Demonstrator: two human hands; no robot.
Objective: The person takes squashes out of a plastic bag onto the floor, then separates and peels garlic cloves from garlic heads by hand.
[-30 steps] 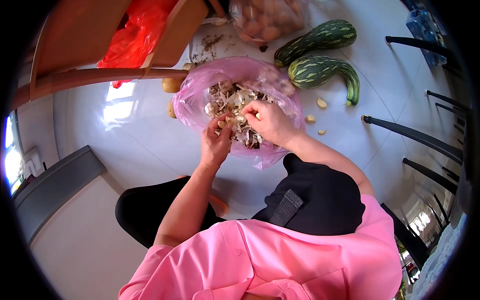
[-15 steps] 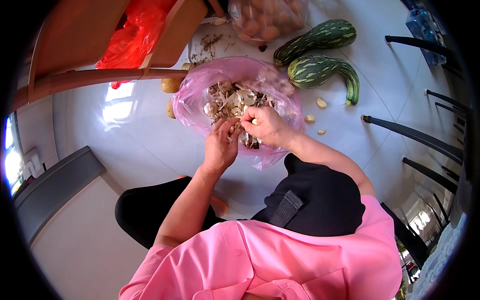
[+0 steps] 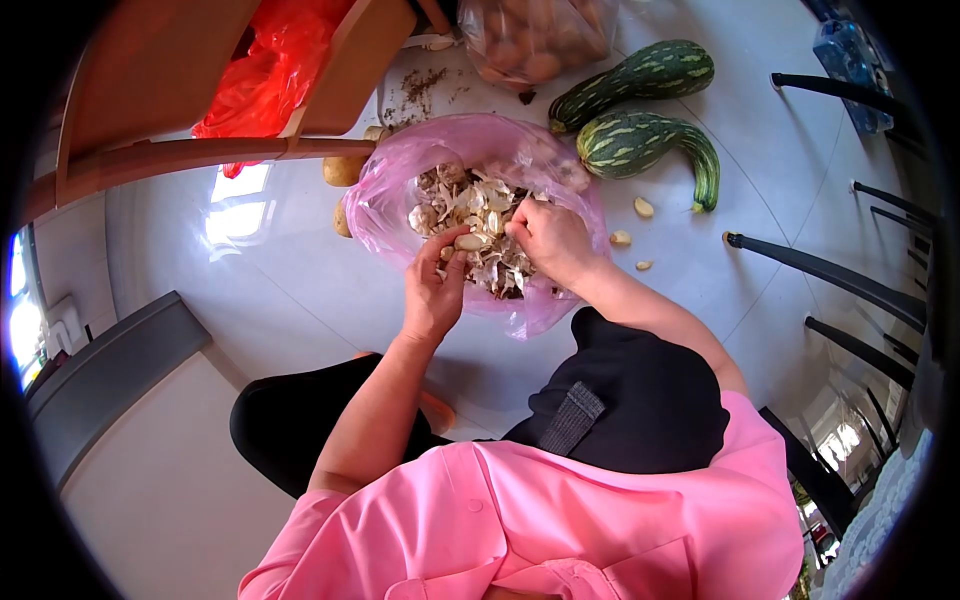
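An open pink plastic bag lies on the floor, holding garlic bulbs and loose papery skins. Over its lower left part, my left hand is closed on garlic cloves, with a pale clove showing at its fingertips. My right hand is above the bag's right side, its fingers bent together; what they pinch, if anything, is too small to make out. Several separate cloves lie on the floor right of the bag.
Two green striped squashes lie behind the bag at the right, near a clear bag of brown round items. Potatoes sit by the wooden chair. Black metal legs stand at the right; a red bag is at the upper left.
My right hand has moved right, away from my left hand. The hands were close together half a second ago and are now apart, with the clove in my left fingers more visible.
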